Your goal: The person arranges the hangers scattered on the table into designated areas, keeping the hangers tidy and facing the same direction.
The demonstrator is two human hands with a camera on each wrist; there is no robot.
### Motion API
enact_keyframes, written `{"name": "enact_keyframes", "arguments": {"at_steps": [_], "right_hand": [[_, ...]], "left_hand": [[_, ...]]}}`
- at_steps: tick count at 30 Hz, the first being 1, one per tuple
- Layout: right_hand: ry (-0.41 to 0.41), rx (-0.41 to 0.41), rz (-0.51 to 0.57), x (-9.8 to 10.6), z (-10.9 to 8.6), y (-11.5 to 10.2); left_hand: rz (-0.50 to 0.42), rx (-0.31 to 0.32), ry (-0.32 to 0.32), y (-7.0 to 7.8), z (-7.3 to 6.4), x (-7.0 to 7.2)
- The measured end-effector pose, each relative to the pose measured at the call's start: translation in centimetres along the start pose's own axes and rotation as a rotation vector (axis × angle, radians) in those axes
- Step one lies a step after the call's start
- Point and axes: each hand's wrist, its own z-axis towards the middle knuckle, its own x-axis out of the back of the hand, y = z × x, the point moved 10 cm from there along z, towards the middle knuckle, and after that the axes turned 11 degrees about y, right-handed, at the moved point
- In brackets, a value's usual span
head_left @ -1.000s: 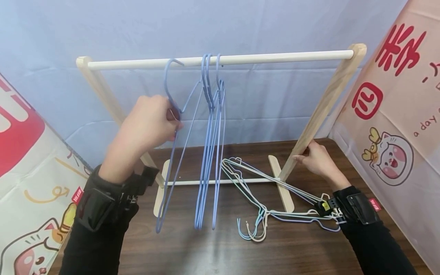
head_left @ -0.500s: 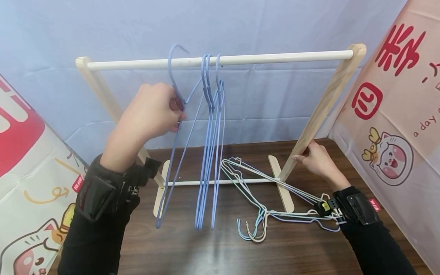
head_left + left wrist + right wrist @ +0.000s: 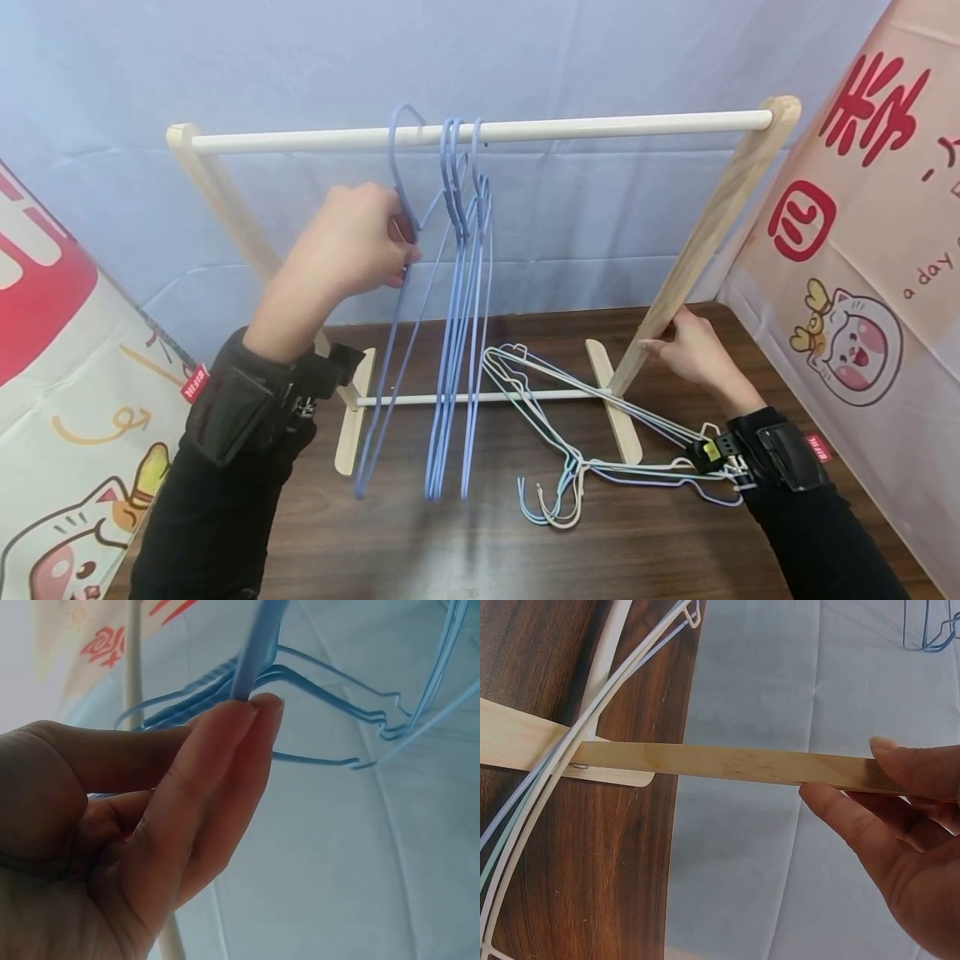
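Observation:
My left hand point(image 3: 352, 242) pinches a blue wire hanger point(image 3: 392, 158) just below its hook. That hook curves over the white rail point(image 3: 615, 127) of a small clothes rack, with its tip behind the rail. Right beside it, several blue hangers point(image 3: 454, 317) hang close together. In the left wrist view, thumb and fingertips meet on the blue wire point(image 3: 256, 660), other hangers behind it. My right hand point(image 3: 696, 354) grips the rack's right wooden post point(image 3: 701, 225) low down; the right wrist view shows thumb and fingers on either side of the post point(image 3: 742, 763).
White, green and blue hangers point(image 3: 573, 462) lie piled on the dark wooden table point(image 3: 375, 542), partly across the rack's right foot point(image 3: 626, 437). A lower white bar point(image 3: 412, 400) joins the feet. Pale blue cloth point(image 3: 600, 50) hangs behind, with printed cloths point(image 3: 847, 217) at both sides.
My left hand has moved right and up with the blue hanger. Its hook rose above the rail, then came down slightly, closer to the hanging group. The right hand has stayed put.

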Motion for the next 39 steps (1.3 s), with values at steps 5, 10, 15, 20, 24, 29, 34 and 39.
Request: {"name": "enact_keyframes", "arguments": {"at_steps": [5,10,15,20,24,29,34,39], "right_hand": [[-0.003,-0.002,0.002,-0.1,0.0,0.0],[-0.006,-0.006,0.0,0.0,0.0,0.1],[-0.01,-0.011,0.007,-0.1,0.0,0.1],[-0.003,-0.001,-0.009,0.0,0.1,0.1],[-0.004,-0.001,-0.003,-0.1,0.1,0.1],[-0.009,-0.01,0.008,-0.1,0.0,0.2],[-0.005,-0.01,0.011,-0.1,0.0,0.1],[-0.002,-0.007,0.008,-0.1,0.1,0.1]], "left_hand": [[-0.007,0.002,-0.014,-0.1,0.2,-0.7],[-0.022,-0.008,-0.011,0.1,0.5,-1.1],[-0.059,-0.016,-0.012,0.3,0.7,-1.5],[-0.079,-0.019,0.005,0.6,0.9,-1.9],[-0.086,-0.023,0.019,0.7,0.9,-2.1],[-0.097,-0.018,0.009,0.8,1.1,-2.5],[-0.095,-0.007,-0.001,0.6,1.2,-2.8],[-0.091,-0.018,0.009,0.7,1.2,-2.7]]}}
